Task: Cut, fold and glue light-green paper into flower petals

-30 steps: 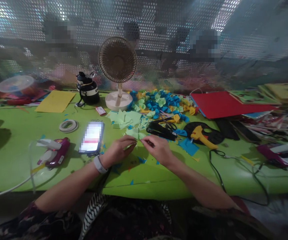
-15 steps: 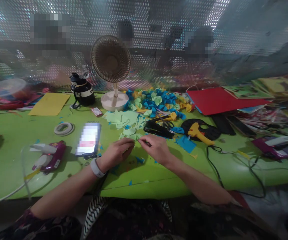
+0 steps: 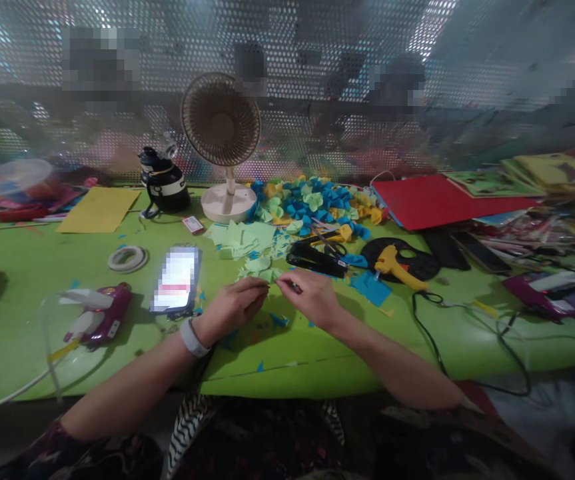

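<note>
My left hand (image 3: 234, 303) and my right hand (image 3: 310, 297) meet over the green table (image 3: 317, 353), fingers curled and pinched toward each other. Between the fingertips sits a small light-green paper piece (image 3: 271, 275), too small to make out clearly. My right hand also seems to hold a thin dark item. Just beyond lies a pile of light-green paper squares (image 3: 244, 239). A heap of folded blue, green and yellow paper flowers (image 3: 317, 200) lies farther back. A white band is on my left wrist.
A lit phone (image 3: 176, 280) lies left of my hands, with a glue gun (image 3: 100, 313) and tape roll (image 3: 127, 258) farther left. A fan (image 3: 222, 143), black stapler (image 3: 317, 260), scissors, yellow glue gun (image 3: 397, 267), red sheet (image 3: 442, 200) and cables (image 3: 467, 333) crowd the right.
The view shifted slightly to the right a second ago. My hands stay together at the same spot with only small finger movement.
</note>
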`<action>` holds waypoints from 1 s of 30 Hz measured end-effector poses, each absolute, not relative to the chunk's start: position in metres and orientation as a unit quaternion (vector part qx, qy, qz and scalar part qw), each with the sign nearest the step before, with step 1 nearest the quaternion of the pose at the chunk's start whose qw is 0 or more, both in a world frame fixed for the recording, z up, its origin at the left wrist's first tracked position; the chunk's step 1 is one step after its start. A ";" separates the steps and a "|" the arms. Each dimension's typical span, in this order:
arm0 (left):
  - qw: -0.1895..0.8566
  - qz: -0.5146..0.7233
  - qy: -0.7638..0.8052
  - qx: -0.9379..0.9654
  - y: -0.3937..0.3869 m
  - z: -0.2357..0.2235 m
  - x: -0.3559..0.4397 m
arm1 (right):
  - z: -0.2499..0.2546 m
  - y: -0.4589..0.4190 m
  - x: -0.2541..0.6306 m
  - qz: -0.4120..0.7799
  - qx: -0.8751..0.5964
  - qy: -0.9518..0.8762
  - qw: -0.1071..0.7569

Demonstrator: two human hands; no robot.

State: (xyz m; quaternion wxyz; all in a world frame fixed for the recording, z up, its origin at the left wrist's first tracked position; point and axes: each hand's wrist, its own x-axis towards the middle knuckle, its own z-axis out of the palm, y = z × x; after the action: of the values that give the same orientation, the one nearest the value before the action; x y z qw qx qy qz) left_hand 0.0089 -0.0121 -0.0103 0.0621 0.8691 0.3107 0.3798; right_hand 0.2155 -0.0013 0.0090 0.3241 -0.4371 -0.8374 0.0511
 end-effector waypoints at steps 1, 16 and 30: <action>0.063 0.379 0.310 0.870 -0.012 -0.011 0.009 | 0.009 -0.001 0.216 0.053 -0.437 -0.837 0.325; 0.032 0.382 0.301 0.873 -0.013 -0.011 0.010 | 0.006 0.000 0.216 0.051 -0.445 -0.836 0.316; 0.031 0.385 0.328 0.862 -0.011 -0.008 0.007 | 0.058 -0.031 0.223 0.177 -0.316 -0.815 0.453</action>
State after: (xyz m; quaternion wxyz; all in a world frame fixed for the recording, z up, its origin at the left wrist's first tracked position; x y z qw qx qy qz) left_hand 0.0066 -0.0108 -0.0080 0.0310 0.8621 0.3276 0.3854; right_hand 0.2229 -0.0314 0.0584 0.4529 -0.3163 -0.8145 0.1770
